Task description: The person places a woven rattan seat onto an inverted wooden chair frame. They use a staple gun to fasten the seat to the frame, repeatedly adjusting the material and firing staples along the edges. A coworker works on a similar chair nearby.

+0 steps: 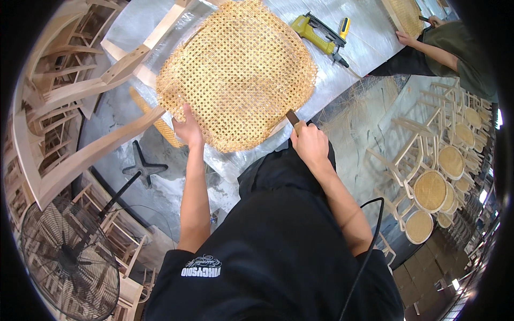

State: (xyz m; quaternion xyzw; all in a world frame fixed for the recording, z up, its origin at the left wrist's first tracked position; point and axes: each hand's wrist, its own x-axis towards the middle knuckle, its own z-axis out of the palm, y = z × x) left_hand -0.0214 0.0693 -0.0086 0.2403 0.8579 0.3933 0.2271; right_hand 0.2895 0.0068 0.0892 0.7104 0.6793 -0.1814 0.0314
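Observation:
A woven cane panel [235,75] with frayed, uneven edges lies across the plastic-covered table in front of me. At its near left edge my left hand [188,128] grips the rim, thumb on top and the other fingers partly hidden. My right hand [311,143] is closed around a flat brown tool [292,117], whose end meets the panel's near right edge; its exact kind is unclear. Beyond the panel, on the right, rest a yellow-green nail gun [318,35] and a yellow utility knife [345,27].
Wooden chair frames [96,139] crowd the left, beside a black fan [69,259] and a star-shaped stand base [144,168]. At the upper right a co-worker [460,59] handles another cane piece [404,16]. Stacked chairs with round cane seats [430,191] fill the right.

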